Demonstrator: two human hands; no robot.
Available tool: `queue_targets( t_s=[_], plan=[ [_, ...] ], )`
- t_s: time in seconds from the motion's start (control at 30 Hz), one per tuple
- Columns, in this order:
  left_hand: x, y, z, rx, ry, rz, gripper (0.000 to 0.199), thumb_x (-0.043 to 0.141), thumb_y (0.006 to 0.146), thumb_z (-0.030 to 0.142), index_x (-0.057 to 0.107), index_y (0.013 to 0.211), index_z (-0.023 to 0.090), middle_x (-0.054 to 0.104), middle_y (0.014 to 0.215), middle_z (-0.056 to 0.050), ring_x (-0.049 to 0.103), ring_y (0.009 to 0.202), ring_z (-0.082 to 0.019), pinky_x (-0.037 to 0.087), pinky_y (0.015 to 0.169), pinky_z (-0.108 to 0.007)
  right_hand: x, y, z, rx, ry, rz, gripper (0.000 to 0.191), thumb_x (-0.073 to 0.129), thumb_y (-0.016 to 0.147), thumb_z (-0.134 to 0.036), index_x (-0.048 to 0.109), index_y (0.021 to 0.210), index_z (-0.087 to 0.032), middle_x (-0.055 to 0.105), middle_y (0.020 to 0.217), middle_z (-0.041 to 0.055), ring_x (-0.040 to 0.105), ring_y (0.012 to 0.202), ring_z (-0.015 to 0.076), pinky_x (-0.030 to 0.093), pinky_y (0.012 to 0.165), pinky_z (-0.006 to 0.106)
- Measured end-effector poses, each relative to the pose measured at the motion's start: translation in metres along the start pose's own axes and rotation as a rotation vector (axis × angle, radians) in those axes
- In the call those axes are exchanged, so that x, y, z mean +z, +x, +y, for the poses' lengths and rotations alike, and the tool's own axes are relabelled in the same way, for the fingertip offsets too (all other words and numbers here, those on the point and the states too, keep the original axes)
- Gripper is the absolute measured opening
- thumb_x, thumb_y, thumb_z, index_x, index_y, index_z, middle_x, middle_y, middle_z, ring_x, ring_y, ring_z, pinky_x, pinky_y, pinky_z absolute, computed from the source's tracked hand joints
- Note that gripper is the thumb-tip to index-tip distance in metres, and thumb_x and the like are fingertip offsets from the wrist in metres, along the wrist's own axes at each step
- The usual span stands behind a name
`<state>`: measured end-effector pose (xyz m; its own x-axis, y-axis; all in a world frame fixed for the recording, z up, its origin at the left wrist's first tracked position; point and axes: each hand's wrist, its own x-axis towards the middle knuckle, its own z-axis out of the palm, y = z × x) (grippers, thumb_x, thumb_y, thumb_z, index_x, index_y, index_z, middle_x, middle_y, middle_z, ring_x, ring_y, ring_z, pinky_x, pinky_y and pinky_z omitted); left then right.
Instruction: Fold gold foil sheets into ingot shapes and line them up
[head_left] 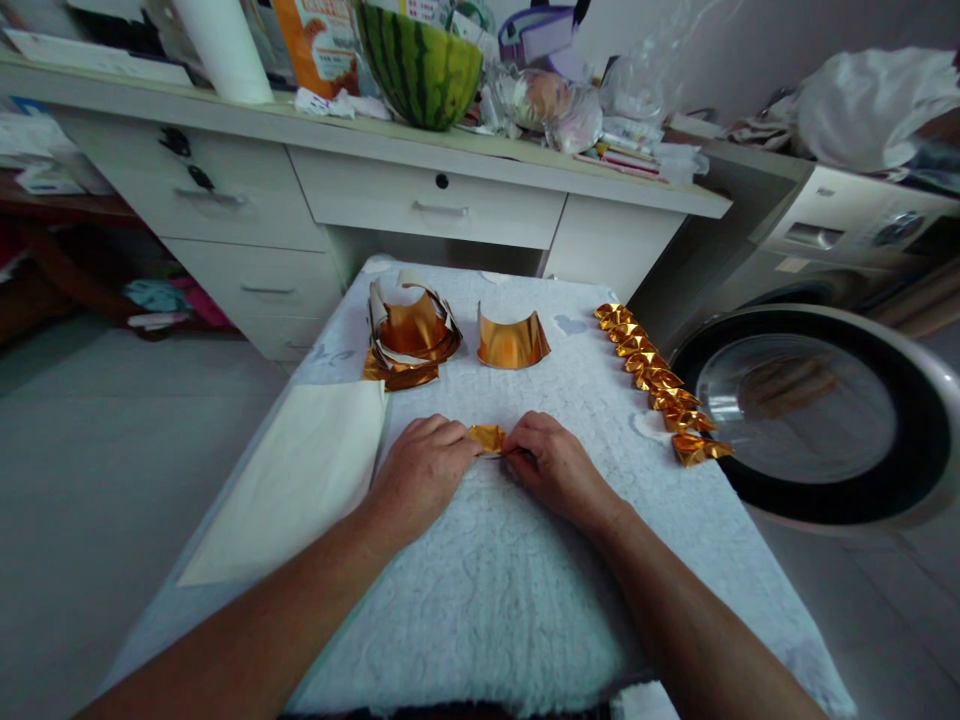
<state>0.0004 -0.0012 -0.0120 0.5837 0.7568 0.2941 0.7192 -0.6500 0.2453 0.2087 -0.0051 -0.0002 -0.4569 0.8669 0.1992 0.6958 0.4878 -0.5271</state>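
Observation:
Between my two hands, low over the cloth-covered table, is a small piece of gold foil paper. The fingers of my left hand pinch its left end. My right hand grips the right end, fingers curled in; the fingertips partly hide the fold. Beyond the hands a single curved gold foil sheet stands with its ends up. Left of it lies a stack of curled gold foil sheets. Folded gold foil ingots form a slanting row along the table's right side.
A pale paper sheet lies at the left edge. Behind stands a white desk bearing half a watermelon, a paper roll and plastic bags. To the right, the washing machine's round door hangs open beside the table.

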Motion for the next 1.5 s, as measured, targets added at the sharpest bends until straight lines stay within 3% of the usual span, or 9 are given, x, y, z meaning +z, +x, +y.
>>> queue_targets(
  t_s=[0.27, 0.73, 1.5],
  plan=[
    [-0.002, 0.003, 0.000, -0.150, -0.081, -0.056, 0.012, 0.059, 0.091, 0.022, 0.067, 0.083, 0.019, 0.064, 0.082, -0.003, 0.057, 0.082, -0.020, 0.043, 0.076, -0.035, -0.004, 0.001, 0.000, 0.028, -0.004, -0.022, 0.012, 0.057, 0.086, -0.009, 0.066, 0.083, -0.016, 0.059, 0.083, 0.0033, 0.054, 0.081, 0.0154, 0.041, 0.075, 0.027],
    [-0.005, 0.005, 0.002, -0.278, 0.042, -0.117, 0.023, 0.050, 0.096, 0.034, 0.066, 0.086, 0.020, 0.064, 0.089, -0.005, 0.055, 0.086, -0.022, 0.038, 0.076, -0.035, -0.005, 0.002, -0.003, 0.127, -0.165, -0.092, 0.017, 0.051, 0.092, -0.017, 0.062, 0.078, -0.015, 0.059, 0.081, 0.0044, 0.051, 0.079, 0.0160, 0.037, 0.075, 0.028],
    [-0.004, 0.004, 0.008, -0.336, 0.212, -0.124, 0.027, 0.049, 0.095, 0.039, 0.064, 0.085, 0.019, 0.063, 0.089, -0.007, 0.053, 0.089, -0.026, 0.034, 0.075, -0.037, -0.004, 0.006, -0.011, 0.283, -0.371, -0.136, 0.026, 0.046, 0.093, -0.024, 0.065, 0.077, -0.017, 0.065, 0.082, 0.0063, 0.055, 0.077, 0.0166, 0.035, 0.072, 0.028]
  ],
)
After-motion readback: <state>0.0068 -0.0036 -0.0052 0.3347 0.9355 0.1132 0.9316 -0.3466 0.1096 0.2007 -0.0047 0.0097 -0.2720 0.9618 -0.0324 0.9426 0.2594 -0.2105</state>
